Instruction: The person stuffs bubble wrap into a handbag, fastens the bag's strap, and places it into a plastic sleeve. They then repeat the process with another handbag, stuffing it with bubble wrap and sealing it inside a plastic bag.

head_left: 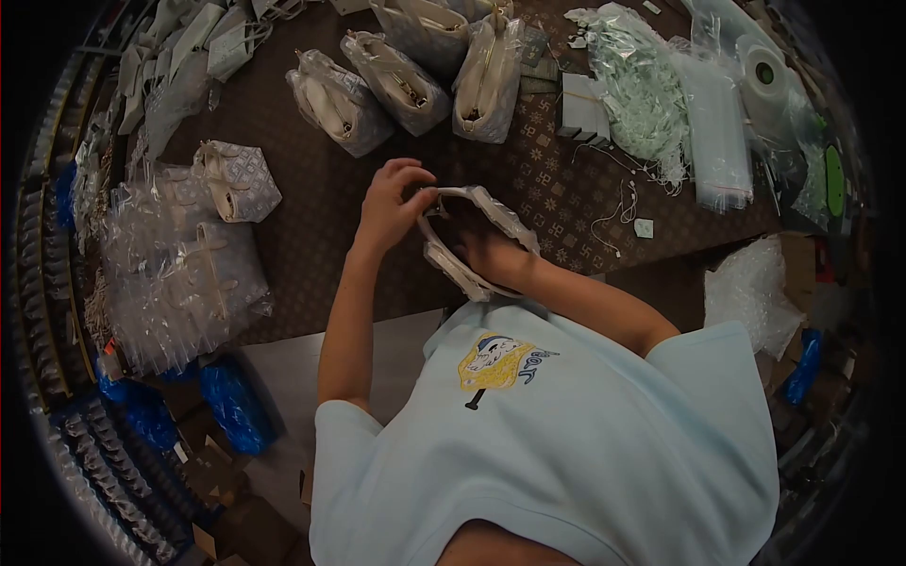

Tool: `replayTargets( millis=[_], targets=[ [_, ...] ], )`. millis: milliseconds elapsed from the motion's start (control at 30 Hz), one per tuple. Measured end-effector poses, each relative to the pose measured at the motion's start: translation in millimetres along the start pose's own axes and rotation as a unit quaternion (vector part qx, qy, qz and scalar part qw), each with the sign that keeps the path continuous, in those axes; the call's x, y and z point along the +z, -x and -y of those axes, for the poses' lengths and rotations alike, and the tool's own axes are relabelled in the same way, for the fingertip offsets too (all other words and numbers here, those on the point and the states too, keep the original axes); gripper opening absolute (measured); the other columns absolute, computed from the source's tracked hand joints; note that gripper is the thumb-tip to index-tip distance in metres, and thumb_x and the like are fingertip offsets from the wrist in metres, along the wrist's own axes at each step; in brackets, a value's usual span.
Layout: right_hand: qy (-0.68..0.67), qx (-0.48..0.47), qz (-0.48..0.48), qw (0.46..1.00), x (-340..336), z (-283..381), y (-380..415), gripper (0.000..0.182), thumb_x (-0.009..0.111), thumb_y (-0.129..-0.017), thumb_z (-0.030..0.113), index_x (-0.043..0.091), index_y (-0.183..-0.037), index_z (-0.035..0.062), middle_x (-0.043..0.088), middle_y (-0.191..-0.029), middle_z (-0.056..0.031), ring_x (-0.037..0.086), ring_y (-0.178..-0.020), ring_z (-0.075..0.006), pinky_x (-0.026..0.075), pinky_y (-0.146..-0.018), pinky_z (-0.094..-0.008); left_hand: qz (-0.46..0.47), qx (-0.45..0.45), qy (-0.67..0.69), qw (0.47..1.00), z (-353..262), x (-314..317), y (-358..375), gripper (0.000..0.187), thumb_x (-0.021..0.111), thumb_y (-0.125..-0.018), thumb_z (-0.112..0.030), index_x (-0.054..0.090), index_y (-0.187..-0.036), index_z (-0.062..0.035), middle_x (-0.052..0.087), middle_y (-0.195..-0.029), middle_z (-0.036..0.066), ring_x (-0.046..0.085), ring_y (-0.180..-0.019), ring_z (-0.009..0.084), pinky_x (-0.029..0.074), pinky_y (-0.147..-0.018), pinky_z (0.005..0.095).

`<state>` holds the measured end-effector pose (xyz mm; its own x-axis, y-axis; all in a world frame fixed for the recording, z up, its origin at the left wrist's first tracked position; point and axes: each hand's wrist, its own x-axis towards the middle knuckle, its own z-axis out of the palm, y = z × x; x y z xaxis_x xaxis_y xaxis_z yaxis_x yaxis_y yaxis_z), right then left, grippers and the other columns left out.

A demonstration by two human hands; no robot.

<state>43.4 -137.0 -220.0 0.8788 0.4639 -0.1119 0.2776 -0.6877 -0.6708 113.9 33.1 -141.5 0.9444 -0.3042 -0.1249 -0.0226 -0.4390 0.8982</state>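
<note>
Through the head camera I looked down on a dark brown table with a printed pattern (316, 255), spread across the upper and middle frame. A pale blue T-shirt with a yellow animal print (585, 424) filled the lower centre. At left lay a pile of pale patterned bags in clear plastic (179, 283); at upper centre stood a group of whitish, plastic-wrapped handbags (363, 137). The pale cream handbag being worked on (508, 224) was at mid-frame, mouth open toward me. My right hand (491, 257) reached inside it, fingers mostly hidden, so I couldn't tell whether they grasped anything. My left hand (394, 196) had its thumb at the rim, fingers curved; whether it pinched, I couldn't tell. A small whitish square tag (644, 228) lay to the right.
</note>
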Motion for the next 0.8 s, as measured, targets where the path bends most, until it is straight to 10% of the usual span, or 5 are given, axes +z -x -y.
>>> replayTargets(
  millis=[67, 133, 267, 433, 800],
  targets=[
    [-0.056, -0.027, -0.073, 0.995, 17, -8, 1, 0.041, 0.036, -0.093, 0.017, 0.037, -0.131, 0.0048, 0.038, -0.131, -0.0209, 0.036, -0.122, -0.0347, 0.027, -0.104, -0.0391, -0.004, 0.167, -0.279, 0.946, -22, 3, 7, 0.015, 0.064, -0.075, -0.018, 0.064, -0.087, -0.0099, 0.053, -0.120, 0.010, 0.043, -0.118, 0.0281, 0.036, -0.096, 0.0400],
    [0.487, -0.136, 0.044, 0.862, 35, -14, 2, 0.039, 0.024, -0.096, 0.012, 0.034, -0.132, 0.0016, 0.036, -0.133, -0.0197, 0.035, -0.123, -0.0310, 0.026, -0.106, -0.0370, 0.147, 0.179, -0.544, 0.806, -37, 16, 5, 0.022, 0.069, -0.066, -0.016, 0.066, -0.087, -0.0194, 0.031, -0.140, 0.009, 0.018, -0.134, 0.0331, 0.032, -0.099, 0.0499],
    [0.348, -0.082, 0.085, 0.930, 5, 4, 10, 0.041, 0.035, -0.090, 0.009, 0.037, -0.128, -0.0068, 0.039, -0.133, -0.0165, 0.037, -0.125, -0.0264, 0.026, -0.107, -0.0355, 0.160, 0.180, -0.592, 0.769, -18, 28, -12, 0.046, 0.068, -0.063, -0.020, 0.063, -0.108, -0.0248, 0.032, -0.140, 0.010, 0.017, -0.134, 0.0333, 0.023, -0.100, 0.0578],
    [-0.185, 0.005, -0.134, 0.974, 14, 6, 1, 0.043, 0.037, -0.091, 0.006, 0.031, -0.133, -0.0013, 0.033, -0.136, -0.0202, 0.032, -0.128, -0.0279, 0.026, -0.107, -0.0354, 0.153, 0.282, -0.504, 0.802, -28, 24, -8, 0.021, 0.063, -0.073, -0.014, 0.064, -0.092, -0.0057, 0.037, -0.136, 0.011, 0.026, -0.131, 0.0311, 0.025, -0.101, 0.0546],
    [-0.214, 0.067, -0.107, 0.969, -6, 16, 5, 0.037, 0.041, -0.088, 0.010, 0.043, -0.124, -0.0014, 0.042, -0.130, -0.0183, 0.040, -0.121, -0.0308, 0.030, -0.103, -0.0368, -0.110, 0.232, -0.161, 0.953, 54, 32, 19, 0.018, 0.046, -0.090, -0.013, 0.056, -0.100, -0.0009, 0.052, -0.121, 0.012, 0.050, -0.108, 0.0280, 0.035, -0.097, 0.0408]
  ],
)
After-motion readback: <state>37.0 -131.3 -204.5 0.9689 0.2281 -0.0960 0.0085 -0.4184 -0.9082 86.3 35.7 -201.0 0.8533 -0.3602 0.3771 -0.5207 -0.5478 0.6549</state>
